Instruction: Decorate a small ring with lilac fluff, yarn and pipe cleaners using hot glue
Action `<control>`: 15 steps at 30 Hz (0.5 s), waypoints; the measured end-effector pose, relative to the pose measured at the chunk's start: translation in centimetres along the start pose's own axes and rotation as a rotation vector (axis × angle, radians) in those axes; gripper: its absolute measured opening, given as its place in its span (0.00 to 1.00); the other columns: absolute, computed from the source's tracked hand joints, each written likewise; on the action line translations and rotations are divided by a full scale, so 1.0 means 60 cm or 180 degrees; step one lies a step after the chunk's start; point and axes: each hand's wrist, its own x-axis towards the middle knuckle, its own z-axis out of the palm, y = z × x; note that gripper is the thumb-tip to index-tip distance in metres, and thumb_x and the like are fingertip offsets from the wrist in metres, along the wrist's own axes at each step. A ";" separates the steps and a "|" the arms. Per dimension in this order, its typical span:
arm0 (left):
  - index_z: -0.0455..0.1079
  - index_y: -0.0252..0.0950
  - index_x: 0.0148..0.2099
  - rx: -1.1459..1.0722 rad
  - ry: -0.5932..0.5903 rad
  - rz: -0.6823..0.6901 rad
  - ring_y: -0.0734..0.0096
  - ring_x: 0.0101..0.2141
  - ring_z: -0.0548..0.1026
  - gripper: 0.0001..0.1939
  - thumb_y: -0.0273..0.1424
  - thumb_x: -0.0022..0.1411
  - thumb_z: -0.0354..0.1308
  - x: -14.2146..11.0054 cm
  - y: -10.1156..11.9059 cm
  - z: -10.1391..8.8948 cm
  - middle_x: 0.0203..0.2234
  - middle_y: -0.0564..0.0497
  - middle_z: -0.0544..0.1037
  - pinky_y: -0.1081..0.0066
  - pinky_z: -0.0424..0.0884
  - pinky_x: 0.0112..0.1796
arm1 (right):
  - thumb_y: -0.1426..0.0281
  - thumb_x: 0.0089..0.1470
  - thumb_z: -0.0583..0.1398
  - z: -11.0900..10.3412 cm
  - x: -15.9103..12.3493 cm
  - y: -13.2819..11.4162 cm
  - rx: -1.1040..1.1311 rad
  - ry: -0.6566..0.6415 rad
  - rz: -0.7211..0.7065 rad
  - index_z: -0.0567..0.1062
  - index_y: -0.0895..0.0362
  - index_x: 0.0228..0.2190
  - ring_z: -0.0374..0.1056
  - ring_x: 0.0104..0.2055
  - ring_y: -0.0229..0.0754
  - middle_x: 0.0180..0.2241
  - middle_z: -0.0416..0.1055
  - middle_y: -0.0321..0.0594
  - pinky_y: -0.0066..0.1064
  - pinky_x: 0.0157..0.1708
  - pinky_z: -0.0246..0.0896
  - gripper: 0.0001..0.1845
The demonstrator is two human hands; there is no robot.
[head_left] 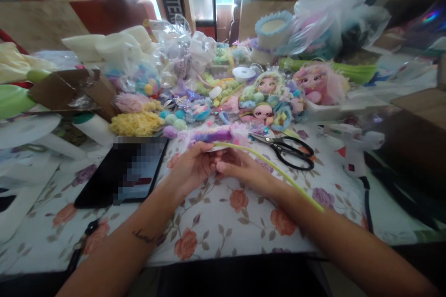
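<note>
One yellow-green strip [289,179] is pinched near its end by the left hand [193,162] above the counter [219,222] (whether the curled fingers of the right hand [244,168] grip anything, I cannot tell), and the right forearm [337,241], shifting, could snag its tail loose.

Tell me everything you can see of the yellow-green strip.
The yellow-green strip is long, thin and flexible-looking, perhaps slightly fuzzy; blur leaves its material uncertain. One end seems pinched by the left hand. From there it arcs past the right hand and slants down to a loose end over the right forearm. Whether it touches that forearm is unclear.
</note>
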 end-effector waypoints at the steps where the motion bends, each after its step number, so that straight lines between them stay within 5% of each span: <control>1: 0.74 0.28 0.29 0.0037 -0.0005 0.0015 0.74 0.21 0.74 0.05 0.25 0.52 0.60 0.000 -0.003 0.000 0.21 0.48 0.77 0.76 0.74 0.24 | 0.57 0.51 0.68 0.000 0.001 0.002 0.0083 0.0082 -0.0037 0.78 0.50 0.45 0.71 0.45 0.43 0.43 0.75 0.38 0.36 0.45 0.70 0.20; 6: 0.75 0.28 0.26 0.0238 -0.0025 -0.0019 0.78 0.21 0.73 0.04 0.23 0.53 0.63 0.002 -0.016 0.000 0.19 0.49 0.76 0.81 0.72 0.25 | 0.52 0.52 0.66 -0.004 0.003 0.005 0.0461 0.0429 0.0158 0.80 0.55 0.27 0.72 0.36 0.41 0.29 0.76 0.38 0.38 0.48 0.67 0.19; 15: 0.76 0.29 0.26 0.0253 0.0153 0.0051 0.79 0.22 0.74 0.06 0.20 0.55 0.62 0.002 -0.018 0.006 0.21 0.50 0.78 0.83 0.72 0.24 | 0.55 0.51 0.65 -0.009 0.003 0.018 0.0124 0.0905 0.0199 0.80 0.56 0.24 0.69 0.33 0.40 0.28 0.76 0.37 0.35 0.43 0.62 0.16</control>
